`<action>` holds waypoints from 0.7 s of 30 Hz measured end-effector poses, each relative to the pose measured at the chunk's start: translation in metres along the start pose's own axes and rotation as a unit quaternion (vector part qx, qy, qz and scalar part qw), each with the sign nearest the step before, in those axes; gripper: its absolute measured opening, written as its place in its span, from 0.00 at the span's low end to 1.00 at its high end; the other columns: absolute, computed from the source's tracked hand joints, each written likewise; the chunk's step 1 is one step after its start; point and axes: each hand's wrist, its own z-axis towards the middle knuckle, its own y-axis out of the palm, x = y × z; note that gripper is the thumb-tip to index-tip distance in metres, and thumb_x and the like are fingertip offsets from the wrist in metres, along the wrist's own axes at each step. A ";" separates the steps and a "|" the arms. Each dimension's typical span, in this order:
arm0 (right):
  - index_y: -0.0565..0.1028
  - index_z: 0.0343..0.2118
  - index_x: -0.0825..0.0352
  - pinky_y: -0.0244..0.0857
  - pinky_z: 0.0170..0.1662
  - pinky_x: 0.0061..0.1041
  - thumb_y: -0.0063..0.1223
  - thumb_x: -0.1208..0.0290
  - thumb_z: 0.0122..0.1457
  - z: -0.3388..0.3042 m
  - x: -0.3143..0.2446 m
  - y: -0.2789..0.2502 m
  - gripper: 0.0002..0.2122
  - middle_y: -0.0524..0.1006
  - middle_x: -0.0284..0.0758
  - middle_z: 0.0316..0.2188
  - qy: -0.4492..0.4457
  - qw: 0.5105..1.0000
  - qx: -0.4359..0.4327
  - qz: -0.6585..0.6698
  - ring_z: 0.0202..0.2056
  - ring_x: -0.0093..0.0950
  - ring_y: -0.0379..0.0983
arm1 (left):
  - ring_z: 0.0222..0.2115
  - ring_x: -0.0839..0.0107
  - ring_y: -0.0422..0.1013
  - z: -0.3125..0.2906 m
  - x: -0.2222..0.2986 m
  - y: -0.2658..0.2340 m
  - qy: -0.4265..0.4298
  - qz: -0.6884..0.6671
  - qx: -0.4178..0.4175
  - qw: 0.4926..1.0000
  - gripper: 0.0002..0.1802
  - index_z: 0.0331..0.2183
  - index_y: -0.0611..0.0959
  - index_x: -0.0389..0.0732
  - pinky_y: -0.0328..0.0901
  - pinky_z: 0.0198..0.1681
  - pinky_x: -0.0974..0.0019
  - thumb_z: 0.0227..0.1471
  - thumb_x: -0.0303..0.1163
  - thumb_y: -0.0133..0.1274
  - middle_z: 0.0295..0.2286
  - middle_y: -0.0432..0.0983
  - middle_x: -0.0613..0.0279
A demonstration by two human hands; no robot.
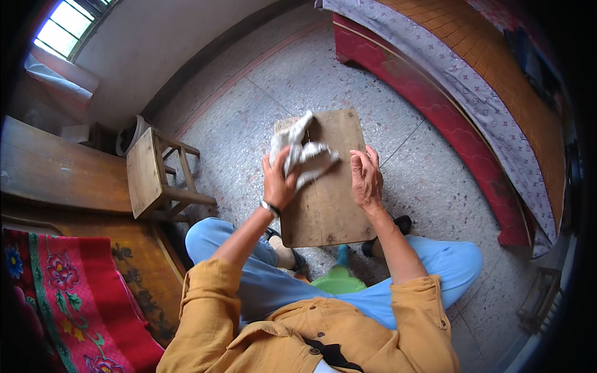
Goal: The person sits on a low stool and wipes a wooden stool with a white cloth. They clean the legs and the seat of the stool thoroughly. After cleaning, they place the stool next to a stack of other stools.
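A small wooden table (333,208) with a worn, round-cornered top stands between my knees; its legs are hidden. Bunched on the far left part of the top lies a crumpled whitish cloth (315,152), slightly blurred. My left hand (281,183), with a watch on its wrist, grips the near left side of this cloth and presses it to the wood. At the table's right edge is my right hand (367,179), its fingers bent and closed against the edge, the thumb on the upper side. Part of those fingers is hidden.
A wooden stool (146,171) stands at the left beside brown wooden furniture (68,155) and a red flowered cloth (93,298). A red-sided bed (410,99) curves along the right. Beneath me shows a green plastic seat (339,281). The floor (217,137) is speckled.
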 end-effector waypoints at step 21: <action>0.70 0.50 0.66 0.45 0.61 0.44 0.40 0.54 0.62 -0.021 -0.033 -0.021 0.22 0.61 0.46 0.57 -0.223 0.970 0.091 -0.023 0.59 0.43 0.55 | 0.62 0.44 0.42 -0.021 0.087 -0.040 0.163 -0.148 -0.108 0.969 0.42 0.60 0.63 0.51 0.44 0.63 0.46 0.45 0.44 0.61 0.60 0.45 0.46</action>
